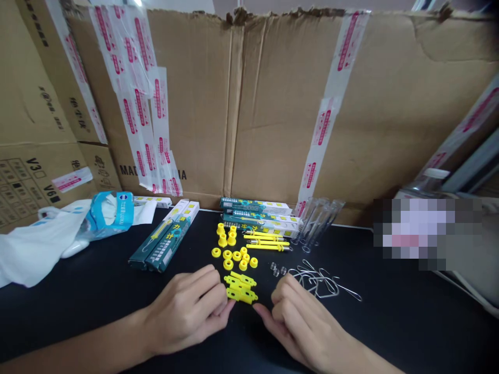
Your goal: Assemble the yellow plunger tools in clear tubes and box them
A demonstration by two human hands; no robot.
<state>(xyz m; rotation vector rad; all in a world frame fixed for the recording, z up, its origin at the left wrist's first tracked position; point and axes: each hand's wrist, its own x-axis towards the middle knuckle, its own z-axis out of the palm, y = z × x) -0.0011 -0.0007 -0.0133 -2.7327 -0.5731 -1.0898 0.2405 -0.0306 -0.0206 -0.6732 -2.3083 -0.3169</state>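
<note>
A small group of flat yellow plastic pieces (240, 286) with slots and end tabs lies on the black table, between my two hands. My left hand (191, 306) rests at their left side with its fingers curled in and the thumb tip at the lower left edge of the pieces. At their lower right, my right hand (300, 322) has curled fingers and its thumb pointing at the pieces, with a slight gap. I see nothing held in either hand. Just behind the flat pieces sit several yellow plastic caps and rings (236, 255).
Bent metal hooks (323, 280) and small metal coils (277, 269) lie beyond my right hand. Farther back are yellow rods (267, 242), clear tubes (317, 223) and green-white boxes (257, 218). More boxes (167, 236) and a blue tissue pack (113, 213) are left. Cardboard (273, 114) walls the back.
</note>
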